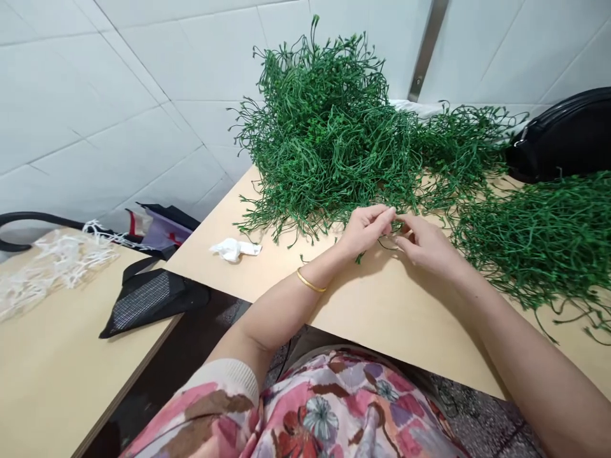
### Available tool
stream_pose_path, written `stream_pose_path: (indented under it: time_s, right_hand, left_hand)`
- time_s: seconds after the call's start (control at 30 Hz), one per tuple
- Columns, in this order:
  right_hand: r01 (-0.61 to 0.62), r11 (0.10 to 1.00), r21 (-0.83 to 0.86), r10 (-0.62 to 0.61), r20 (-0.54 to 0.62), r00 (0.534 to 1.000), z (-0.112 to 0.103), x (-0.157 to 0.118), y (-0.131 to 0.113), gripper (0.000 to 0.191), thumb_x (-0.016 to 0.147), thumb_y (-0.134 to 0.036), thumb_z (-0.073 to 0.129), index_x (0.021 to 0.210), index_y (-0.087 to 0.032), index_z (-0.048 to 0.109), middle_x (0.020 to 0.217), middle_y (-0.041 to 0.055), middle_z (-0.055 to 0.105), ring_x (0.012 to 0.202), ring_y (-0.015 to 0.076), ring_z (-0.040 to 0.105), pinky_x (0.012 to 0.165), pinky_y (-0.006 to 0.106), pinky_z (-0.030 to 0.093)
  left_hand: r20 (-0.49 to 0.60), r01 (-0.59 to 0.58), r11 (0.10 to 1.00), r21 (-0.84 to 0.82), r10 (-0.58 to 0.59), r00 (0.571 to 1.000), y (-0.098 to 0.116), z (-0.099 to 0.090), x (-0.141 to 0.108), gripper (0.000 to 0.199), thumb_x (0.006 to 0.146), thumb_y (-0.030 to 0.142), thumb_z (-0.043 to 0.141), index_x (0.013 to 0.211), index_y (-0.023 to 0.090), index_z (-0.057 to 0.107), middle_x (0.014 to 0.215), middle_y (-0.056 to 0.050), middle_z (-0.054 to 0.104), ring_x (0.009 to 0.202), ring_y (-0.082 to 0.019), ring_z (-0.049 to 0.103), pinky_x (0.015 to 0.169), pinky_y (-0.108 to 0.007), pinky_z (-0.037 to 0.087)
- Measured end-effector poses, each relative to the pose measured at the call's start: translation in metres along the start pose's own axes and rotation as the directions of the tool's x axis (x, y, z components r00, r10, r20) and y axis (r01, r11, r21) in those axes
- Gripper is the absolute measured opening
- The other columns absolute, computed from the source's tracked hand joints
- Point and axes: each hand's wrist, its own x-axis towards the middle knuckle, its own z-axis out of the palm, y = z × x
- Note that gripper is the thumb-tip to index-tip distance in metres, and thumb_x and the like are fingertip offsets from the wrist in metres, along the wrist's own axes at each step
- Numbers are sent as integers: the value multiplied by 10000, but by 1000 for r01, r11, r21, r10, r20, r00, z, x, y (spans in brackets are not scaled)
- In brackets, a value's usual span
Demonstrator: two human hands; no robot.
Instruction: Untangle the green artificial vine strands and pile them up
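Observation:
Both of my hands meet over the wooden table (344, 305), in front of a big heap of thin green artificial-looking stems (329, 133) with small bud-like tips. My left hand (366, 229), a gold bangle on its wrist, is closed in a pinch with thumb and forefinger together. Facing it, my right hand (424, 245) has its fingers curled and pinched on a green stem (389, 247). That thin stem runs between the two hands, and a green tip shows below the left hand. The fingers partly hide what is gripped.
A second pile of green stems (544, 235) lies on the right, with a black bag (563, 140) behind it. Crumpled white tissue (232, 249) rests at left. Across a gap, another table (42, 369) bears white stems (67, 261) and a black mesh pouch (143, 299).

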Motion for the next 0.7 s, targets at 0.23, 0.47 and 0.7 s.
stream_pose_path:
  time_s: [0.23,0.47,0.7]
  right_hand:
    - [14,981,-195,-40,-130,991,6,6,21,205,815,-208,404,763,-174,599,750,84,602,718,198,504,631,290,325]
    - [-70,997,-46,54,-289,956,2,2,36,180,809,-252,428,717,-193,571,707,60,609,672,186,513,626,285,344]
    - [-6,991,136,68,-457,887,0,0,26,194,836,-296,438,716,-199,555,692,47,590,641,166,526,631,289,399]
  left_hand:
    - [-39,140,990,3,-140,989,3,-11,6,413,802,534,521,638,155,543,554,12,499,516,-75,432,535,-234,335]
    - [211,37,674,738,-282,936,9,-13,0,407,576,307,751,445,179,388,423,39,338,468,-88,261,514,-275,152]
    - [107,277,931,239,-309,945,-1,-7,3,232,661,204,657,504,163,492,475,38,432,477,-76,345,507,-248,234]
